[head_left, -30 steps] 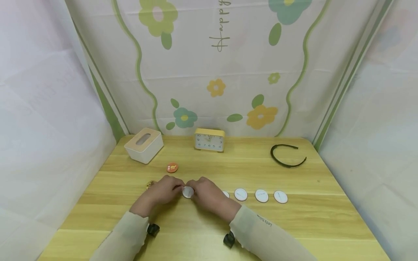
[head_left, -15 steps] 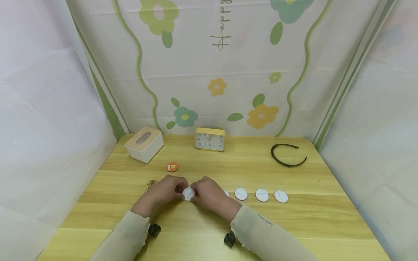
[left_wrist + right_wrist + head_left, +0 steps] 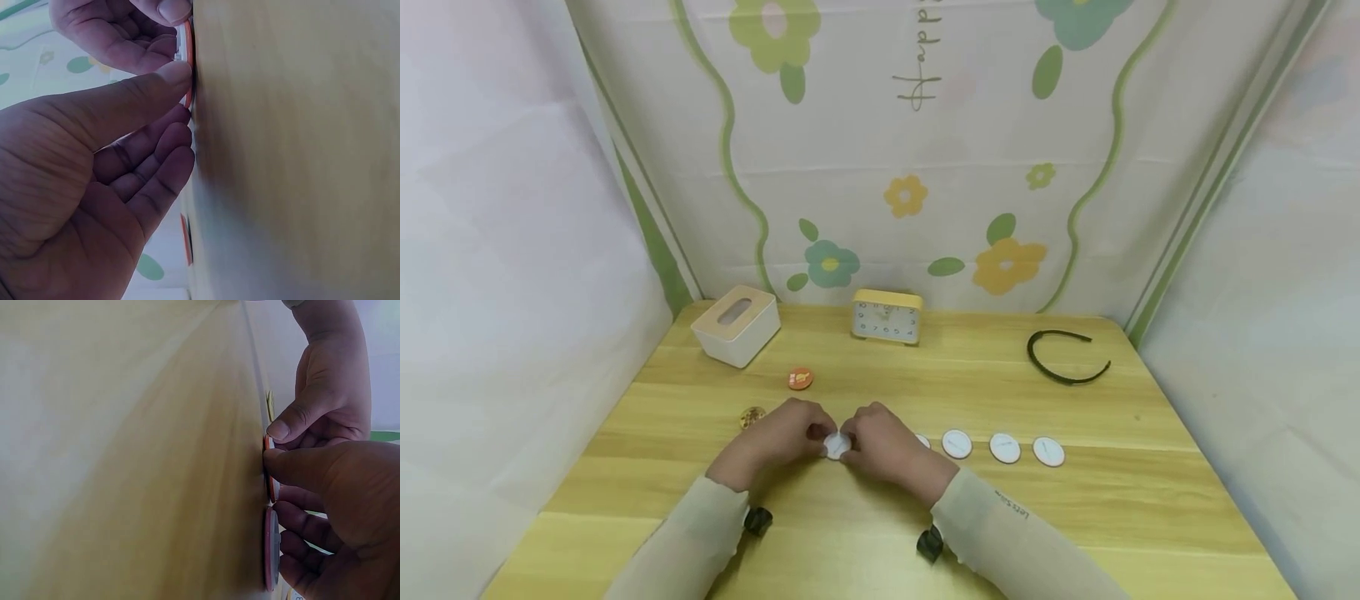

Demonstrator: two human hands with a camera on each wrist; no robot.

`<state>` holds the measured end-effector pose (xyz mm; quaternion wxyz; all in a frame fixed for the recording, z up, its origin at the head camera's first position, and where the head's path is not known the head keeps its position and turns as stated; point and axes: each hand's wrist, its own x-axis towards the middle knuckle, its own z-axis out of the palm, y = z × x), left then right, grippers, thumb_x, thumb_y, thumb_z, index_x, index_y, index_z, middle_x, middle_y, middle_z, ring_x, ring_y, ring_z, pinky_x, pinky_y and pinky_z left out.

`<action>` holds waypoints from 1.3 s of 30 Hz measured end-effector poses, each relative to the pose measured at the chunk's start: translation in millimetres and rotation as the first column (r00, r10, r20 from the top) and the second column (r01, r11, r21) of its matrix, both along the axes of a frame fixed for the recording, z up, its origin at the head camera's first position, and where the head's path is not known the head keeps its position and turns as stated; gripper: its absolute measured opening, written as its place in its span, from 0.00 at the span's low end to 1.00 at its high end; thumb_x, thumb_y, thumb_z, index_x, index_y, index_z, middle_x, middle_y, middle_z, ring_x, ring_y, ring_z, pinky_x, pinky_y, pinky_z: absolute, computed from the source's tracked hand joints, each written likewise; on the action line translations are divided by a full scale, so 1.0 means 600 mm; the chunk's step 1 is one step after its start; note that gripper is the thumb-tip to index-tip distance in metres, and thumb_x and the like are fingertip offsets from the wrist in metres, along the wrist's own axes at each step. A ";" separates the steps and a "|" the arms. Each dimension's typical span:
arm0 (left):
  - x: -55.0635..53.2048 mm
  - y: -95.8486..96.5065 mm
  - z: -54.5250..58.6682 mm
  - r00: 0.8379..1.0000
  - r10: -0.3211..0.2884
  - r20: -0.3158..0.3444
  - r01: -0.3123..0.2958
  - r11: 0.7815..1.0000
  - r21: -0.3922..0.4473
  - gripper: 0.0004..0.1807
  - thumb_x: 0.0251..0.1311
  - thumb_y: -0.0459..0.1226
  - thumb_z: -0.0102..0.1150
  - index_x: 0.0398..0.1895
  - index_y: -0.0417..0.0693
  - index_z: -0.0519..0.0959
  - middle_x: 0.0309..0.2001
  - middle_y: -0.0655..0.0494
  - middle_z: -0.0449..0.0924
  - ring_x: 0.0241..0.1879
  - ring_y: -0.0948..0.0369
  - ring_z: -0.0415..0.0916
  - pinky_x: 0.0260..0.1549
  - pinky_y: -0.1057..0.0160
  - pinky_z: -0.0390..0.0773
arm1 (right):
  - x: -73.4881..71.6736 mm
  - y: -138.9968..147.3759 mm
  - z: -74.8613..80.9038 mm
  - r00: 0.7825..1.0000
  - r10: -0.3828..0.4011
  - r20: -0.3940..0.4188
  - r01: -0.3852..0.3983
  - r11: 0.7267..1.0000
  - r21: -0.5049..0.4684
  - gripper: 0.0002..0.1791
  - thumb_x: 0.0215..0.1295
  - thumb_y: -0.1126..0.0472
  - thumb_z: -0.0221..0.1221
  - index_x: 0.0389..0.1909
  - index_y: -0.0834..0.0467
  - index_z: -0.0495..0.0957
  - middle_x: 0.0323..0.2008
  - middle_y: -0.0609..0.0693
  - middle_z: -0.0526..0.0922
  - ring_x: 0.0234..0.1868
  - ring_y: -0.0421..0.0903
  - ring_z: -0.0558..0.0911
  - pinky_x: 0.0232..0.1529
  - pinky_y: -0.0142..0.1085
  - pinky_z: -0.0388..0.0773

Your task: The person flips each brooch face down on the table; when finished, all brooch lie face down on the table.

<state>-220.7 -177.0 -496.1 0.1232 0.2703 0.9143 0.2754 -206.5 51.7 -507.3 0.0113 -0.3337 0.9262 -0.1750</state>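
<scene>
A round pin badge (image 3: 837, 447), its white pin side up and its rim orange, lies against the tabletop between both hands. My left hand (image 3: 786, 435) pinches its left edge, thumb in front and fingers behind. On the opposite edge, my right hand (image 3: 883, 443) pinches it the same way. In the right wrist view, a pink-rimmed badge (image 3: 271, 550) sits close beside the held badge (image 3: 273, 484), near the curled fingers of my right hand (image 3: 350, 506). The head view shows that neighbour (image 3: 922, 440) mostly hidden behind my right hand.
Rightward in a row lie more white-backed badges (image 3: 957, 444), (image 3: 1004, 448), (image 3: 1048, 452). Left and behind are an orange badge (image 3: 801, 378) and a gold badge (image 3: 752, 417). Farther back stand a tissue box (image 3: 737, 327), a yellow clock (image 3: 887, 317) and a black headband (image 3: 1060, 367).
The badge between my hands has gone from tilted to flat, its white pin side now facing up. Both hands stay around it, and the head view has shifted slightly.
</scene>
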 end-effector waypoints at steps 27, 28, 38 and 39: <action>-0.131 -0.102 0.011 0.950 0.285 0.126 -0.291 0.956 0.030 0.27 0.74 0.34 0.68 0.74 0.45 0.78 0.71 0.44 0.81 0.72 0.43 0.76 0.72 0.40 0.75 | 0.003 -0.002 -0.002 0.999 -0.019 0.028 0.019 1.000 0.009 0.11 0.68 0.50 0.76 0.41 0.51 0.88 0.33 0.39 0.80 0.38 0.40 0.72 0.42 0.32 0.71; -0.132 -0.101 0.010 0.951 0.284 0.125 -0.290 0.957 0.032 0.26 0.74 0.34 0.68 0.73 0.45 0.78 0.71 0.44 0.81 0.71 0.43 0.77 0.71 0.40 0.75 | 0.003 -0.001 -0.001 1.000 -0.016 0.023 0.016 1.000 0.010 0.11 0.67 0.50 0.76 0.40 0.50 0.87 0.32 0.39 0.79 0.37 0.40 0.72 0.42 0.32 0.71; -0.133 -0.096 0.010 0.972 0.231 0.030 -0.231 0.973 -0.032 0.20 0.69 0.33 0.72 0.63 0.48 0.85 0.61 0.49 0.87 0.63 0.48 0.82 0.67 0.41 0.78 | 0.000 0.003 0.001 1.000 -0.009 0.003 0.009 1.000 0.006 0.12 0.67 0.50 0.77 0.43 0.52 0.88 0.32 0.40 0.80 0.37 0.40 0.72 0.41 0.32 0.71; -0.130 -0.095 0.010 0.976 0.216 0.015 -0.215 0.976 -0.043 0.20 0.68 0.33 0.72 0.62 0.48 0.86 0.59 0.49 0.88 0.61 0.49 0.83 0.66 0.41 0.79 | 0.000 0.003 0.001 1.000 -0.010 0.005 0.010 1.000 0.007 0.12 0.67 0.50 0.77 0.43 0.52 0.88 0.32 0.39 0.80 0.37 0.40 0.72 0.41 0.32 0.71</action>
